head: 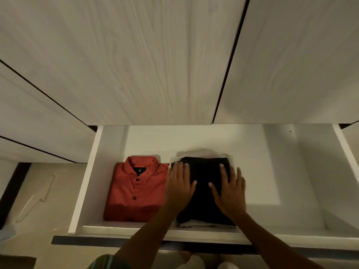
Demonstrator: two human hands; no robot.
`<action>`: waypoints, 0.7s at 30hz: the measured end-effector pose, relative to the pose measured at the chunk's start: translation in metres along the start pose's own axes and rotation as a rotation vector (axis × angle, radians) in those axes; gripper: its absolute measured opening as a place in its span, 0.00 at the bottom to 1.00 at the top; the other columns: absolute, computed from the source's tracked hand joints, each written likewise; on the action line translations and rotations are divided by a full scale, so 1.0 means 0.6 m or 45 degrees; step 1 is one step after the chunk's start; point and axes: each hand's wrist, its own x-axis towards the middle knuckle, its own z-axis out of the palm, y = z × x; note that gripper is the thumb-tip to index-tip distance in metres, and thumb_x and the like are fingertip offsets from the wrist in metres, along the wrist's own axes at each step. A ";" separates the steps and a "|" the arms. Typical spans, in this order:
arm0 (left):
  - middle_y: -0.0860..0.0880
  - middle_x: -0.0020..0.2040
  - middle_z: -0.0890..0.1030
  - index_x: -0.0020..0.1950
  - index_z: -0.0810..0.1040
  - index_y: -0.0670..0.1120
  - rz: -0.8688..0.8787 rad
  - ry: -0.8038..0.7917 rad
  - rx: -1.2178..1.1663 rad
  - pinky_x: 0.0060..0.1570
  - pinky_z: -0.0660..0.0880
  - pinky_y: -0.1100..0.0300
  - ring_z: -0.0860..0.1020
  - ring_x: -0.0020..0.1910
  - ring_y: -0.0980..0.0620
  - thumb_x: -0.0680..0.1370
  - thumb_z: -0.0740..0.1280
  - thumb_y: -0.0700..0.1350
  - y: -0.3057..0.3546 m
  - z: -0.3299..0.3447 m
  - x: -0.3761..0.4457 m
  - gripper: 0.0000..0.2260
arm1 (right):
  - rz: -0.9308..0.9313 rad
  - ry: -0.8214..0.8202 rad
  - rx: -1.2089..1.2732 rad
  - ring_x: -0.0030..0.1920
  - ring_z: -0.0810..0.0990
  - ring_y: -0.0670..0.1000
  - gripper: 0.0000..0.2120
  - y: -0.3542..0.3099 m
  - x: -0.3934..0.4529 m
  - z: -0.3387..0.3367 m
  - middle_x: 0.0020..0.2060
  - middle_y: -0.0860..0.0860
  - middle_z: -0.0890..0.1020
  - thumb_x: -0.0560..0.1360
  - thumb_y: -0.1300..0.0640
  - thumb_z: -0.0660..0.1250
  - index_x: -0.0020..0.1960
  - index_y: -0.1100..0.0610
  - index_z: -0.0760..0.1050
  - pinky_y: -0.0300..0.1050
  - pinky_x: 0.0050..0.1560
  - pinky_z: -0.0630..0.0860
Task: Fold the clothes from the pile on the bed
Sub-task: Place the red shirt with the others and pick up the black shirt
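Observation:
A folded black garment (206,171) lies on top of a folded white one (194,223) inside an open white drawer (85,183). My left hand (179,188) lies flat on the black garment's left side, fingers straight. My right hand (230,191) presses flat on its right side, fingers spread. Left of this stack sits a folded red polo shirt (134,189) with dark buttons, collar toward the back. Neither the bed nor the pile is in view.
White wood-grain wardrobe doors (136,61) rise above the drawer. The drawer's right half (291,181) holds nothing. On the floor at the left lies a clear plastic hanger (37,199).

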 end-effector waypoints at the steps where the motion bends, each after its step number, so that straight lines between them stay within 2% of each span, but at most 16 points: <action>1: 0.34 0.74 0.69 0.76 0.65 0.37 0.142 -0.042 0.085 0.71 0.66 0.38 0.67 0.74 0.36 0.80 0.59 0.59 0.003 0.005 0.000 0.32 | -0.128 -0.031 -0.069 0.80 0.49 0.64 0.35 -0.009 0.004 0.003 0.80 0.60 0.54 0.81 0.34 0.52 0.82 0.48 0.50 0.67 0.76 0.51; 3: 0.35 0.80 0.56 0.80 0.58 0.38 0.259 -0.105 0.178 0.77 0.54 0.37 0.54 0.80 0.37 0.80 0.58 0.62 -0.001 0.017 0.003 0.37 | -0.255 -0.112 -0.144 0.81 0.42 0.63 0.34 -0.022 0.017 0.016 0.81 0.59 0.48 0.81 0.34 0.48 0.83 0.46 0.46 0.70 0.77 0.48; 6: 0.37 0.82 0.49 0.81 0.55 0.38 0.259 -0.171 0.189 0.77 0.49 0.36 0.44 0.81 0.38 0.77 0.55 0.69 -0.021 0.027 0.006 0.44 | -0.226 -0.210 -0.174 0.80 0.36 0.63 0.34 -0.011 0.029 0.045 0.81 0.57 0.42 0.81 0.32 0.45 0.82 0.43 0.41 0.73 0.76 0.49; 9: 0.37 0.82 0.45 0.81 0.54 0.40 0.253 -0.233 0.178 0.76 0.49 0.34 0.41 0.81 0.37 0.69 0.56 0.77 -0.044 0.037 0.006 0.53 | -0.222 -0.260 -0.213 0.79 0.33 0.62 0.38 0.009 0.031 0.069 0.81 0.56 0.39 0.78 0.27 0.44 0.82 0.42 0.39 0.74 0.75 0.46; 13: 0.37 0.81 0.41 0.82 0.51 0.40 0.279 -0.307 0.181 0.76 0.48 0.34 0.38 0.80 0.36 0.63 0.55 0.82 -0.049 0.044 0.017 0.61 | -0.229 -0.263 -0.221 0.79 0.34 0.63 0.41 0.015 0.036 0.077 0.81 0.56 0.39 0.77 0.24 0.45 0.82 0.43 0.41 0.74 0.75 0.45; 17: 0.37 0.81 0.39 0.82 0.47 0.40 0.277 -0.331 0.235 0.76 0.44 0.34 0.37 0.79 0.36 0.61 0.52 0.85 -0.047 0.021 0.007 0.64 | -0.235 -0.317 -0.235 0.79 0.35 0.64 0.40 0.007 0.034 0.057 0.81 0.57 0.40 0.77 0.25 0.44 0.82 0.43 0.42 0.75 0.74 0.44; 21: 0.38 0.81 0.38 0.82 0.43 0.41 0.193 -0.373 0.237 0.77 0.42 0.36 0.36 0.80 0.39 0.63 0.53 0.83 -0.046 -0.017 -0.011 0.62 | -0.277 -0.317 -0.211 0.80 0.39 0.65 0.38 -0.016 0.030 0.010 0.81 0.60 0.46 0.79 0.27 0.43 0.83 0.46 0.47 0.72 0.76 0.45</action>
